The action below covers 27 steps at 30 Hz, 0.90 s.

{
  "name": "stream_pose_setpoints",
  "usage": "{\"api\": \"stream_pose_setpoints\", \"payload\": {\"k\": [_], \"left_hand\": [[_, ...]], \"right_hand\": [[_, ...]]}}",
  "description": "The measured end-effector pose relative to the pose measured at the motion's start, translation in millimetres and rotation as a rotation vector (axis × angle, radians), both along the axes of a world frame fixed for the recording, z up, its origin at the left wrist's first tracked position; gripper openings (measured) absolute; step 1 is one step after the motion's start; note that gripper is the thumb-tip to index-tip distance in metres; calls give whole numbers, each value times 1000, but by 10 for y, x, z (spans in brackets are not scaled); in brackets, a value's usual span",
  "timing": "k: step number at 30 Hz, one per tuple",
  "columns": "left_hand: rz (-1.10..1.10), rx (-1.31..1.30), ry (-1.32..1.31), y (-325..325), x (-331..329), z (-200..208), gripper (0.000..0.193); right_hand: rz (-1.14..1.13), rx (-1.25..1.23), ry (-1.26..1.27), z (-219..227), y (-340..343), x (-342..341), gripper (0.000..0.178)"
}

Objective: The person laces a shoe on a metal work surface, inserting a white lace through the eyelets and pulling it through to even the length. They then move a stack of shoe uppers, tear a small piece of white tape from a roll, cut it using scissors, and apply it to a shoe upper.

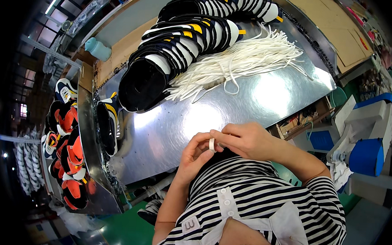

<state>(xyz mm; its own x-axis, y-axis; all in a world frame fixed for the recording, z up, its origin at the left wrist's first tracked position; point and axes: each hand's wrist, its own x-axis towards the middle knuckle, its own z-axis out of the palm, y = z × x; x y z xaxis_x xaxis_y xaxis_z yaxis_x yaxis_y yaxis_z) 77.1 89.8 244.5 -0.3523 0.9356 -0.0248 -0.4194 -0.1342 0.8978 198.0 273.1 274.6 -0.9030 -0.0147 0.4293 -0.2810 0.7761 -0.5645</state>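
Both of my hands meet in front of my body at the near edge of the metal table. My left hand (194,156) is closed, with a small white band that looks like a roll of tape (211,144) between its thumb and fingers. My right hand (246,140) comes in from the right, its fingers pinched together against the left fingertips beside the roll. What the right fingertips hold is hidden. Beyond the hands, a bundle of white shoelaces (238,65) lies on the table beside long nested rows of dark shoe uppers (182,45) with white and yellow parts.
The metal table (169,141) has raised edges. A single shoe (108,125) stands at its left end. Past that edge sit several orange-lined shoes (72,154). A light-blue container (97,49) stands at the far left, and a white-and-blue machine (365,143) at right.
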Motion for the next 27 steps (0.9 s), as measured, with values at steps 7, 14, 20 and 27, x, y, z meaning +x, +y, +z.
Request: {"api": "stream_pose_setpoints", "payload": {"k": [7,14,20,27], "left_hand": [[-19,74,172,44,-22,35,43],[16,70,72,86,22,60,54],[27,154,53,166,-40,181,64],[80,180,-194,239,9,194,55]], "right_hand": [[-63,-75,72,76,16,-40,40],[-77,-116,12,-35,-21,-41,46],[-284,-336,206,-10,-8,-25,44],[-407,-306,233,-142,-163,-145,24]]}}
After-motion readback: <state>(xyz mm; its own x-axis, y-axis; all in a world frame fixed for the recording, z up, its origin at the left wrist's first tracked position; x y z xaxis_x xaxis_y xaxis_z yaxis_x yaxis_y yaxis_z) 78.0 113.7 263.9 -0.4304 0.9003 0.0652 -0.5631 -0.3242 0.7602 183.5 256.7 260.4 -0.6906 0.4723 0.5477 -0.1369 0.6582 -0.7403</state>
